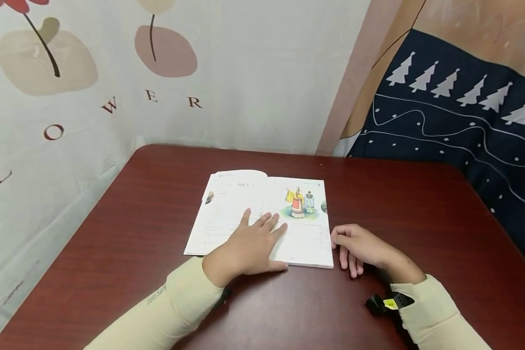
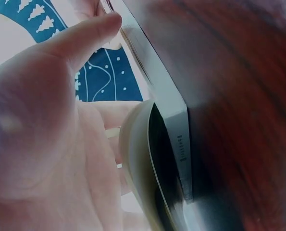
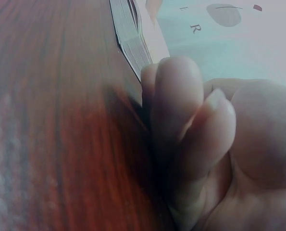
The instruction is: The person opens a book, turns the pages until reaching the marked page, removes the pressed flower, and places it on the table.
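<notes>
An open book [image 1: 304,245] lies on the table, with printed text on both pages and a coloured picture of robed figures on the right one. My left hand [image 1: 251,245] rests across the lower middle of the pages, fingers spread and the thumb at the bottom edge. In the left wrist view, the book's spine end [image 2: 179,139] and a curved-up page side show beside the palm. Just off the book's right edge, my right hand [image 1: 358,245] rests with loosely bent fingers [image 3: 179,91]. Its index fingertip is right at the page edge, and nothing shows in its grasp.
The reddish-brown table [image 1: 166,189] extends around the book on all sides. Behind it hangs a pale cloth [image 1: 262,87] with printed letters and plant shapes. At the right is a dark blue cloth [image 1: 446,116] with white trees. A black strap [image 1: 402,299] sits at my right wrist.
</notes>
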